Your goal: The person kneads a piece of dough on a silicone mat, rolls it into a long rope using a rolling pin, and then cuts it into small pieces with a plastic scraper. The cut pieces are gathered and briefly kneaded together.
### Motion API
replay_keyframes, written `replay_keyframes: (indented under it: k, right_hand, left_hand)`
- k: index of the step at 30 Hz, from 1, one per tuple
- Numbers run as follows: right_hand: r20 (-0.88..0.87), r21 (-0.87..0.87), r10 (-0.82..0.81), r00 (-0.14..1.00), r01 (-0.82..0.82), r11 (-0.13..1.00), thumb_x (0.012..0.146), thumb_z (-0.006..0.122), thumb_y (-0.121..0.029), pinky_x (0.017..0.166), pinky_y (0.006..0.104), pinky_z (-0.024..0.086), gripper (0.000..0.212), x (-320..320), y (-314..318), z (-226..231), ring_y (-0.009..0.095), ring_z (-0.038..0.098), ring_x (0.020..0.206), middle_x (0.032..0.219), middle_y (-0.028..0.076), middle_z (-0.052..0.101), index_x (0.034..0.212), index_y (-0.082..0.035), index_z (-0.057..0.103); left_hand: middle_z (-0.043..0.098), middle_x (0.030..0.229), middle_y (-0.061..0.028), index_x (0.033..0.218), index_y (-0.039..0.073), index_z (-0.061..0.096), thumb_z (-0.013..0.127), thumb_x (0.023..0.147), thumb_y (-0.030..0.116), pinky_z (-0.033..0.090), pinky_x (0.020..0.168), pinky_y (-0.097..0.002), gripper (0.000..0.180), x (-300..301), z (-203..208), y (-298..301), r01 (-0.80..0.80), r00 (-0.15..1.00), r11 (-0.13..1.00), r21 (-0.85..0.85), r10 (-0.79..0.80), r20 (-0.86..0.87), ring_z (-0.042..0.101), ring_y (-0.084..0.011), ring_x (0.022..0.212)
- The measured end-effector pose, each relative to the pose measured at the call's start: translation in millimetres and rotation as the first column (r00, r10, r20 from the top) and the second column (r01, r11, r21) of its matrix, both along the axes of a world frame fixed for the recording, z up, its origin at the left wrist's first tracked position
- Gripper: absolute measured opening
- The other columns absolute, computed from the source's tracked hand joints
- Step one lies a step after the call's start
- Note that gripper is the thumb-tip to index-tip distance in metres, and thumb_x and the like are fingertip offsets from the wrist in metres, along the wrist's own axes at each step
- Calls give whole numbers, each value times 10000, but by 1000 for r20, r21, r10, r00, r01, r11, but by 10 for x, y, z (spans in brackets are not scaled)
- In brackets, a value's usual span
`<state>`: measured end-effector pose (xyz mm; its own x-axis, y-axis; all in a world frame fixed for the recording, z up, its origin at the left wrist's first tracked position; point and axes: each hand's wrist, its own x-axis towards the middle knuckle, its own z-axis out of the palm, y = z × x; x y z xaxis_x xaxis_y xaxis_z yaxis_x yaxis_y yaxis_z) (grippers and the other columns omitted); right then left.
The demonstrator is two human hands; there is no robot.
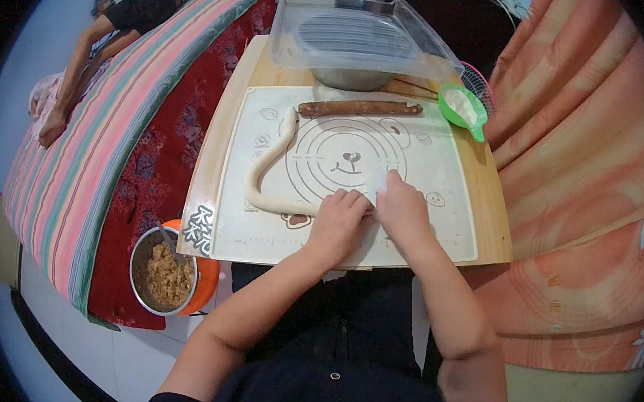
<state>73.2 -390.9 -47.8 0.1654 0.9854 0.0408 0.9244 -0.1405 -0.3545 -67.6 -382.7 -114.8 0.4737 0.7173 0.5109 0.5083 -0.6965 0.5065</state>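
Observation:
A long rope of pale dough [257, 173] lies on a white kneading mat [452, 234], running down from the rolling pin and then bending right toward me. My left hand [341, 221] is closed over the near right end of the rope, its fingers curled down onto it. Just to its right, my right hand [403, 207] is closed in a grip on a whitish, partly see-through flat piece, which looks like a dough scraper [379, 179]. Most of that piece is hidden by the fingers. A brown wooden rolling pin [359, 110] rests across the far part of the mat.
Behind the mat, a clear plastic tray [439, 55] sits over a metal bowl [350, 78]. A green scoop of white flour [462, 108] stands at the far right. Low on the left is a pot of filling [168, 280] with a spoon. A person [144, 9] lies on the striped bed.

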Motion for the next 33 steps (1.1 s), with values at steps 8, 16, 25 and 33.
replay_keyframes:
  k: [8, 16, 25, 33]
  right_hand:
    - [38, 41, -79, 996, 78, 996, 880, 585, -206, 808, 532, 498, 256, 391, 227, -62, 458, 644, 874, 897, 275, 668, 1014, 8, 546]
    - [-64, 157, 12, 998, -2, 988, 880, 610, -215, 750, 529, 502, 265, 350, 133, 155, 460, 640, 812, 822, 276, 653, 973, 22, 536]
    - [-37, 62, 41, 998, -39, 997, 868, 599, -180, 773, 523, 509, 241, 147, 210, 21, 447, 650, 812, 839, 276, 662, 979, 22, 529]
    - [48, 38, 36, 998, -38, 999, 843, 590, -150, 813, 524, 503, 244, -84, 530, -54, 450, 649, 894, 901, 277, 667, 1016, 16, 545]
  left_hand:
    - [616, 986, -114, 1020, 61, 652, 685, 789, 94, 484, 834, -425, 236, -1, 85, 139, 103, 992, 974, -200, -87, 87, 585, -330, 969]
    - [644, 974, -81, 973, 84, 657, 670, 833, 179, 446, 867, -417, 170, 35, 106, 310, -143, 989, 986, -84, 140, -48, 597, -280, 976]
    - [642, 946, -68, 937, 98, 646, 671, 806, 154, 434, 855, -407, 144, 17, 64, 331, -137, 990, 982, -127, 132, -45, 596, -264, 972]
    - [630, 965, -67, 972, 112, 658, 672, 812, 165, 435, 856, -409, 170, -60, 26, 293, -193, 976, 980, 55, 197, -89, 579, -269, 964]
